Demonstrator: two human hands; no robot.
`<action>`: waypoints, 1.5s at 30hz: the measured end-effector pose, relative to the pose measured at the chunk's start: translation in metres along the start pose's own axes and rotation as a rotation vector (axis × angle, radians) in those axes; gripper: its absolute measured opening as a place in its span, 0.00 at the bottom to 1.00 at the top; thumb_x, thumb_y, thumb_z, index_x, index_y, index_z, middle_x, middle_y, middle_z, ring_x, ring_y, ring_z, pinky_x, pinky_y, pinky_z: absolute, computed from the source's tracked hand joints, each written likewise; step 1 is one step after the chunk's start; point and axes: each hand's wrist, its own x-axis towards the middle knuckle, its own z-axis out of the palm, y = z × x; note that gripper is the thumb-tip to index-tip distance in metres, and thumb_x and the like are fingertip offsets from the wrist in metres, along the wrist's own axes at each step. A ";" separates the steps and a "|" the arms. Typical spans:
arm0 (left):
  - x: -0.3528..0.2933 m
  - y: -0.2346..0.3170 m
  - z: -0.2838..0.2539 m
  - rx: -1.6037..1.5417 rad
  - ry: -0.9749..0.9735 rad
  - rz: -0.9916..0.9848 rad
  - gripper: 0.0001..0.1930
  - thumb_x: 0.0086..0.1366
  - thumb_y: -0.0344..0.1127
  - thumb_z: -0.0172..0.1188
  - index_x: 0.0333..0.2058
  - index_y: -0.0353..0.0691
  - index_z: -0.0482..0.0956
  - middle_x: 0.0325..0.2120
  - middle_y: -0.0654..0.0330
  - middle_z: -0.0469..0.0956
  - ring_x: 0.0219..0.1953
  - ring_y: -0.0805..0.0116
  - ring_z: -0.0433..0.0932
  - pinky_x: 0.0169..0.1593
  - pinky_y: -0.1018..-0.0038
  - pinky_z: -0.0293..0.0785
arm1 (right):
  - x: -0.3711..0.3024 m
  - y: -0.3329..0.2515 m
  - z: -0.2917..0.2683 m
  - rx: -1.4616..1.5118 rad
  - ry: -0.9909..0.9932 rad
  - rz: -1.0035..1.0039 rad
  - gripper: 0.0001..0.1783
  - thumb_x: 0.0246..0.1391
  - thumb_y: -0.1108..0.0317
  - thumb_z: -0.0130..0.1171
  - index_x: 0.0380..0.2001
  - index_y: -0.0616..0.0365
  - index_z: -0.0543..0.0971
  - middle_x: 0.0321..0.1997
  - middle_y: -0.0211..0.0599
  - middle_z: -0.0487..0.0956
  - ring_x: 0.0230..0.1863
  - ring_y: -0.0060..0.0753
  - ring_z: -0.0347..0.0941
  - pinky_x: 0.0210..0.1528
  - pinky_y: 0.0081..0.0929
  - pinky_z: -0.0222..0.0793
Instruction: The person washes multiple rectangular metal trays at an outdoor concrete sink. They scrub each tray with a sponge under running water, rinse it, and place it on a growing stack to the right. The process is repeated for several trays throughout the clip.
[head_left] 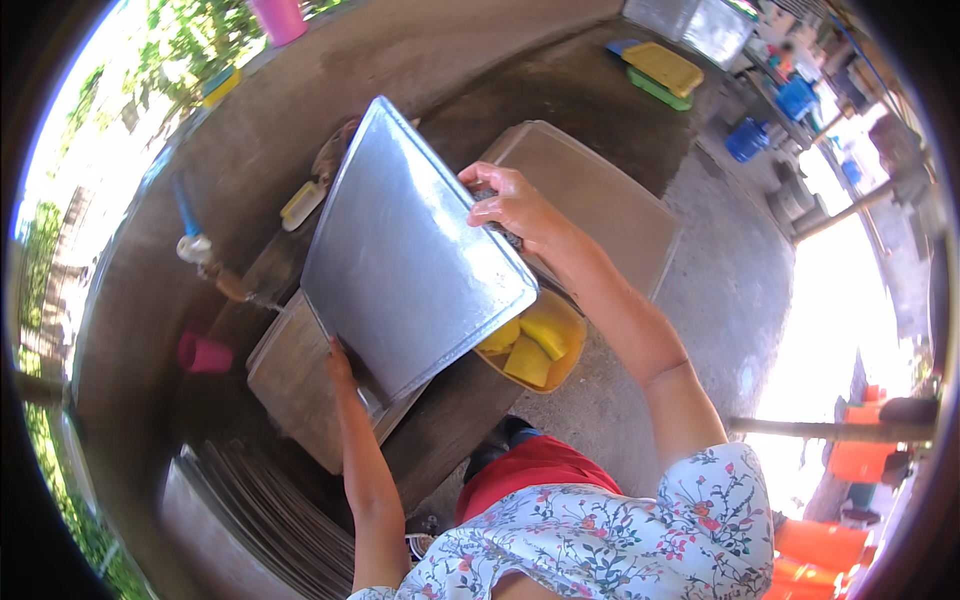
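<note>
A large metal tray (405, 260) is held tilted over a low rectangular basin (300, 385) on the wet concrete floor (720, 290) — its far corner raised, its near edge down toward the basin. The left hand (340, 362) grips the tray's lower left edge, fingers hidden behind the metal. The right hand (512, 205) is closed at the tray's upper right edge, pressing what looks like a dark scrubbing pad (497, 215) against it, though the pad is mostly covered by the fingers.

Just under the tray's near right corner sits a yellow bowl (560, 355) with yellow sponges (535, 345) inside. A second basin (600, 200), turned flat side up, lies beyond the right hand. At the left wall a tap (205, 255) with a blue handle points toward the basin, and a pink cup (205, 353) stands below it. A stack of more metal trays (270, 520) lies at the lower left — beside the left forearm.
</note>
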 end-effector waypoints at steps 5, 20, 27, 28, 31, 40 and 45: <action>-0.063 0.112 0.097 0.476 -0.130 0.413 0.28 0.63 0.52 0.50 0.44 0.25 0.74 0.41 0.42 0.77 0.43 0.49 0.75 0.46 0.61 0.69 | -0.086 0.018 -0.116 -0.051 0.422 0.003 0.34 0.30 0.62 0.61 0.48 0.59 0.72 0.47 0.41 0.70 0.49 0.35 0.66 0.52 0.27 0.63; -0.151 0.094 0.288 0.812 -0.554 1.198 0.18 0.63 0.36 0.51 0.51 0.37 0.69 0.53 0.46 0.66 0.61 0.49 0.59 0.61 0.54 0.55 | -0.236 0.183 -0.260 0.588 0.864 -0.227 0.40 0.33 0.77 0.52 0.58 0.60 0.62 0.45 0.40 0.73 0.44 0.37 0.73 0.44 0.30 0.75; -0.120 0.102 0.308 1.263 -0.305 1.142 0.33 0.64 0.53 0.47 0.61 0.38 0.55 0.65 0.52 0.48 0.68 0.56 0.42 0.65 0.50 0.42 | -0.239 0.215 -0.268 0.641 0.770 -0.190 0.38 0.33 0.79 0.51 0.56 0.58 0.64 0.43 0.38 0.73 0.40 0.34 0.74 0.40 0.29 0.76; -0.112 0.105 0.301 1.274 -0.196 1.069 0.35 0.64 0.54 0.48 0.62 0.38 0.54 0.65 0.51 0.48 0.68 0.55 0.42 0.65 0.50 0.43 | -0.236 0.217 -0.267 0.642 0.793 -0.128 0.37 0.34 0.79 0.51 0.56 0.58 0.64 0.43 0.38 0.74 0.40 0.34 0.74 0.40 0.29 0.76; -0.092 0.107 0.274 1.221 -0.047 0.723 0.32 0.60 0.46 0.56 0.59 0.39 0.60 0.63 0.47 0.52 0.66 0.53 0.49 0.64 0.53 0.50 | -0.225 0.222 -0.266 0.623 0.748 -0.082 0.36 0.35 0.79 0.52 0.55 0.57 0.66 0.43 0.38 0.74 0.39 0.33 0.74 0.38 0.28 0.75; -0.090 0.100 0.194 0.780 -0.192 0.790 0.21 0.51 0.25 0.60 0.47 0.38 0.72 0.52 0.49 0.65 0.52 0.50 0.69 0.53 0.64 0.69 | -0.199 0.203 -0.259 -0.681 1.040 0.442 0.24 0.46 0.73 0.61 0.49 0.56 0.71 0.32 0.37 0.77 0.23 0.28 0.76 0.17 0.23 0.71; -0.087 0.073 0.113 0.743 -0.027 0.625 0.20 0.53 0.25 0.59 0.46 0.36 0.72 0.50 0.49 0.67 0.51 0.52 0.70 0.52 0.62 0.68 | -0.111 0.160 -0.154 -0.209 0.897 0.149 0.19 0.50 0.68 0.60 0.47 0.54 0.74 0.35 0.36 0.77 0.28 0.26 0.77 0.19 0.24 0.73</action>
